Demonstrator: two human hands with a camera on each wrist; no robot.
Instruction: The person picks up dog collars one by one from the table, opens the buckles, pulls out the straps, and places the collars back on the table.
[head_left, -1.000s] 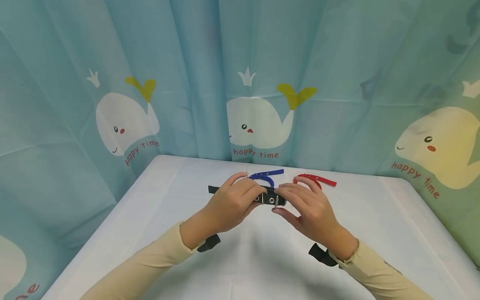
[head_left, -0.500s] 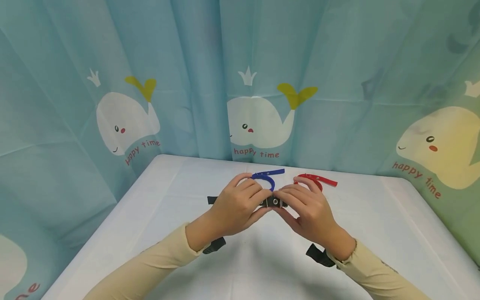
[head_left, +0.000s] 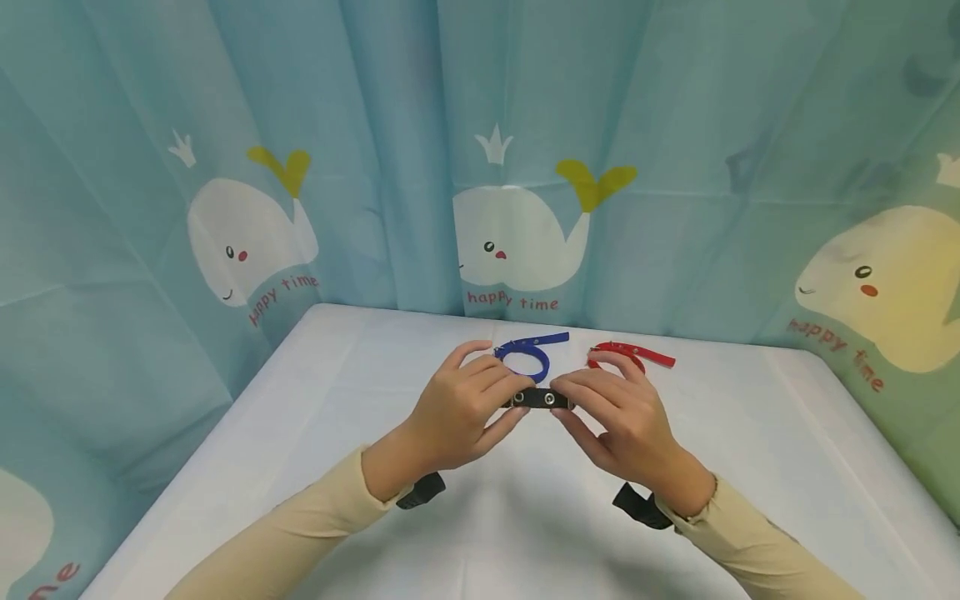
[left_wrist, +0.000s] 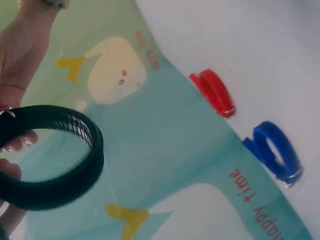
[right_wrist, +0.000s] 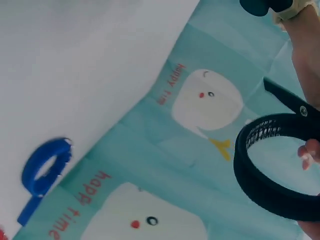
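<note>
A black pet collar [head_left: 536, 398] with metal-ringed eyelets spans the gap between my hands above the table. My left hand [head_left: 463, 410] pinches it from the left, thumb below and fingers above. On the other side, my right hand [head_left: 627, 417] grips it the same way. In the left wrist view the collar [left_wrist: 85, 181] forms a closed loop. The right wrist view shows the loop [right_wrist: 250, 186] with its loose strap end sticking out at the upper right. Both hands hide parts of the collar, including most of its buckle.
A coiled blue collar [head_left: 543, 365] lies on the white table [head_left: 480, 533] just beyond my hands. To its right lies a red collar [head_left: 651, 356], partly behind my right fingers. A blue whale-print curtain [head_left: 405, 167] hangs behind the table.
Between my hands, the metal buckle bars have gone from sight, and eyelets now show there. My left hand has shifted slightly left, and the strap end beyond it no longer shows.
</note>
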